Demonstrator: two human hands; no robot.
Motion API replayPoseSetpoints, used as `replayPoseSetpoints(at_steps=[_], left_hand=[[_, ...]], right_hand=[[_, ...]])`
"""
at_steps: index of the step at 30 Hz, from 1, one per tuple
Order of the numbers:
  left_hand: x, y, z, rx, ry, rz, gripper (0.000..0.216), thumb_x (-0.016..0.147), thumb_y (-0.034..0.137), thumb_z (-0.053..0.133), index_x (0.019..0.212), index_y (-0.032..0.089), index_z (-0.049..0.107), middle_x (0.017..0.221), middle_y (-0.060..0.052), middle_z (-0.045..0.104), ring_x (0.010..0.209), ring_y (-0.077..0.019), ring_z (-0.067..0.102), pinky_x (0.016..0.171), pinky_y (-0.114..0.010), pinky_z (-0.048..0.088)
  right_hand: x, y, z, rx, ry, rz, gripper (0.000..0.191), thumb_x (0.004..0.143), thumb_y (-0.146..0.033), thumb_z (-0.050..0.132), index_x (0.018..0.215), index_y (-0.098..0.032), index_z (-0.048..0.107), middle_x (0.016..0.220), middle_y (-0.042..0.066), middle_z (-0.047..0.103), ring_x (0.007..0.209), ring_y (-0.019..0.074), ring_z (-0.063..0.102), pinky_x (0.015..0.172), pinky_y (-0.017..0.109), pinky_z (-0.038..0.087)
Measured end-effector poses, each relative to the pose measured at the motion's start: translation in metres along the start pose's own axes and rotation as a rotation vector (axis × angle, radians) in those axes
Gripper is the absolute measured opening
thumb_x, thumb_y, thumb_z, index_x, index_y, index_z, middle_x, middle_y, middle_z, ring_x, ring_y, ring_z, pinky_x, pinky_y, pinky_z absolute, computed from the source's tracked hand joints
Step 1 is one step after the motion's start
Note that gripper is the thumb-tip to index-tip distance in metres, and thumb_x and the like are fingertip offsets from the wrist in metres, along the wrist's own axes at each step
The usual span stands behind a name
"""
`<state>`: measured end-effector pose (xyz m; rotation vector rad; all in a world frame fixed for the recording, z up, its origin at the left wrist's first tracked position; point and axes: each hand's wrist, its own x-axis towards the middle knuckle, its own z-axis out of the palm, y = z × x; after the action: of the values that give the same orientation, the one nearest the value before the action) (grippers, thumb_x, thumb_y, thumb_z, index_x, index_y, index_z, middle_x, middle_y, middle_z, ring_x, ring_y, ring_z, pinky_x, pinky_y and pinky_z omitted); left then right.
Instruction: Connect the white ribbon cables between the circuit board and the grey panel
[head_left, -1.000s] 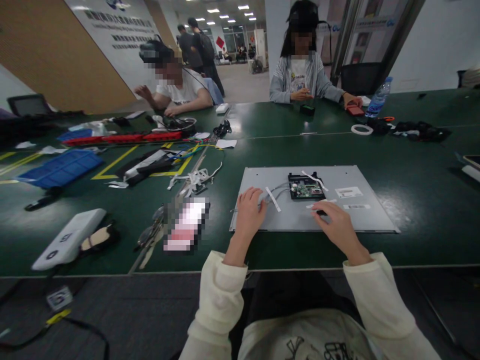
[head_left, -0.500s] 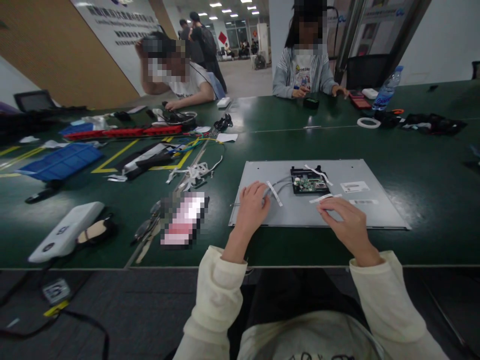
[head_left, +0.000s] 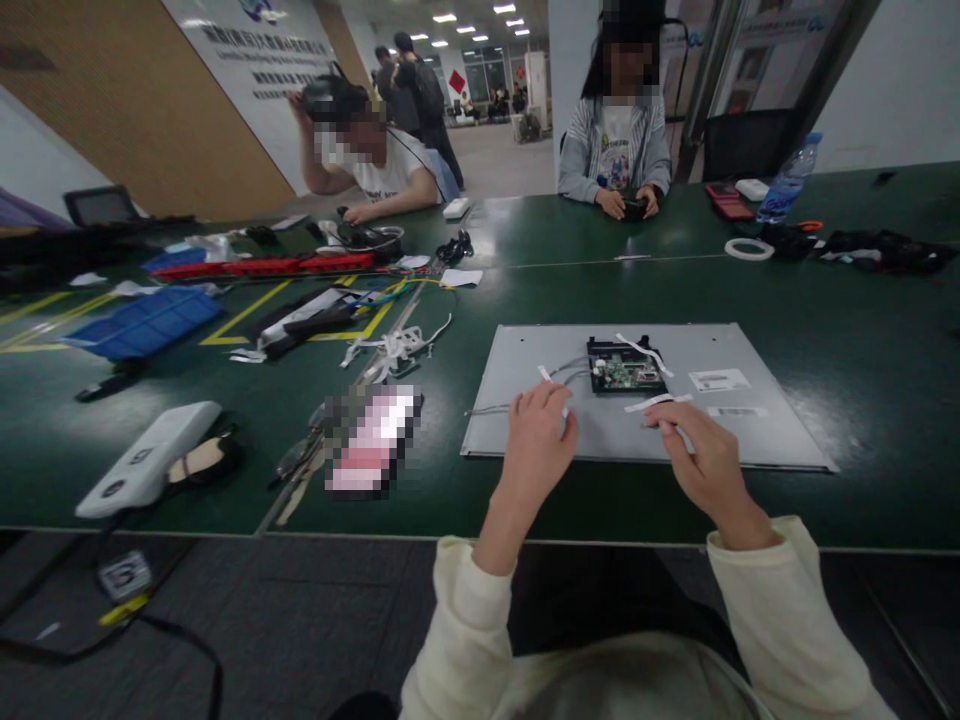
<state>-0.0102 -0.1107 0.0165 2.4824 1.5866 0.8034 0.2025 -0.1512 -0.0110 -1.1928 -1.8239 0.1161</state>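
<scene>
A grey flat panel (head_left: 585, 430) lies on the green table in front of me. Fixed on it is a black frame with a green circuit board (head_left: 626, 374), and a white tape strip (head_left: 639, 350) crosses its upper right part. Thin grey cables (head_left: 570, 368) run left from the board. My left hand (head_left: 538, 435) is palm down over these cables and another white strip, fingers extended and thumb apart; it mostly covers that strip. Below the board, my right hand (head_left: 705, 455) pinches a short white tape strip (head_left: 637, 406) between thumb and forefinger.
Left of the panel lie a phone (head_left: 375, 440), crumpled white strips (head_left: 397, 348), a white device (head_left: 150, 458) and a blue tray (head_left: 146, 322). A tape roll (head_left: 748, 249) and a water bottle (head_left: 789, 180) stand farther right. Two people sit across the table.
My left hand has shifted right and closer to me, covering most of the strip over the cables. My right hand stays at its strip. The person opposite has brought both hands together.
</scene>
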Motion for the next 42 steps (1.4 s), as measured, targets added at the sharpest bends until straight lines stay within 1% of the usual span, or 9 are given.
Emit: replayPoseSetpoints(at_steps=[3,6,10,21,24,26,31,36,42], left_hand=[[-0.011,0.027,0.014,-0.084,-0.013,0.042,0.024,0.088,0.017,0.049,0.111,0.022,0.054,0.121,-0.008,0.058,0.117,-0.0248,0.052,0.104,-0.047,0.038],[-0.021,0.037,0.030,-0.128,0.010,0.037,0.032,0.086,0.012,0.048,0.117,0.021,0.051,0.128,-0.011,0.053,0.125,-0.0266,0.047,0.104,-0.049,0.039],[-0.027,0.033,0.040,-0.133,-0.022,0.059,0.041,0.085,0.009,0.046,0.125,0.020,0.046,0.138,-0.013,0.045,0.136,-0.0284,0.035,0.109,-0.051,0.036],[-0.030,0.031,0.039,-0.103,-0.087,0.089,0.039,0.087,0.011,0.045,0.124,0.020,0.045,0.137,-0.014,0.046,0.134,-0.0264,0.038,0.111,-0.051,0.034],[-0.029,0.031,0.039,-0.105,-0.084,0.094,0.041,0.086,0.010,0.045,0.125,0.021,0.045,0.136,-0.014,0.046,0.132,-0.0265,0.041,0.110,-0.052,0.035],[-0.029,0.031,0.039,-0.107,-0.081,0.092,0.041,0.085,0.010,0.045,0.125,0.021,0.046,0.136,-0.014,0.047,0.132,-0.0269,0.042,0.110,-0.052,0.035],[-0.030,0.030,0.036,-0.143,-0.043,0.056,0.044,0.081,0.006,0.047,0.123,0.022,0.049,0.133,-0.012,0.050,0.127,-0.0278,0.046,0.108,-0.052,0.038],[-0.032,0.027,0.031,-0.161,0.078,-0.017,0.040,0.084,0.003,0.042,0.118,0.022,0.052,0.127,-0.009,0.055,0.124,-0.0235,0.049,0.107,-0.048,0.040],[-0.032,0.027,0.030,-0.180,0.129,-0.033,0.031,0.087,0.009,0.046,0.114,0.022,0.055,0.125,-0.010,0.056,0.122,-0.0228,0.050,0.104,-0.045,0.042]], right_hand=[[0.000,0.003,0.003,0.007,-0.062,-0.030,0.020,0.095,-0.023,0.040,0.099,-0.021,0.060,0.100,0.008,0.065,0.097,0.0203,0.060,0.086,0.036,0.049],[0.001,0.005,0.006,0.000,-0.123,-0.061,0.021,0.094,-0.022,0.042,0.105,-0.021,0.060,0.107,0.008,0.064,0.102,0.0208,0.059,0.091,0.038,0.048],[0.003,0.005,0.008,0.000,-0.173,-0.088,0.022,0.094,-0.023,0.045,0.106,-0.021,0.062,0.109,0.008,0.064,0.104,0.0209,0.058,0.093,0.040,0.049],[0.003,0.007,0.011,0.032,-0.184,-0.152,0.013,0.090,-0.022,0.054,0.082,-0.021,0.064,0.102,0.007,0.066,0.100,0.0200,0.060,0.090,0.040,0.051],[0.003,0.007,0.012,0.045,-0.212,-0.129,0.011,0.090,-0.023,0.054,0.087,-0.021,0.064,0.102,0.007,0.066,0.102,0.0208,0.060,0.092,0.042,0.051],[0.002,0.006,0.012,0.025,-0.227,-0.099,0.016,0.089,-0.024,0.053,0.100,-0.022,0.064,0.109,0.008,0.065,0.107,0.0223,0.059,0.095,0.044,0.049],[0.008,0.003,0.008,-0.093,-0.329,-0.153,0.046,0.084,-0.028,0.058,0.130,-0.025,0.053,0.134,0.009,0.054,0.131,0.0285,0.042,0.107,0.056,0.035],[0.022,0.016,-0.005,-0.218,-0.493,-0.264,0.070,0.073,-0.048,0.069,0.138,-0.034,0.046,0.148,0.005,0.038,0.140,0.0366,0.022,0.110,0.067,0.010],[0.018,0.044,-0.004,-0.314,-0.495,-0.222,0.066,0.077,-0.060,0.061,0.136,-0.035,0.048,0.151,0.007,0.034,0.139,0.0395,0.021,0.105,0.072,0.008]])
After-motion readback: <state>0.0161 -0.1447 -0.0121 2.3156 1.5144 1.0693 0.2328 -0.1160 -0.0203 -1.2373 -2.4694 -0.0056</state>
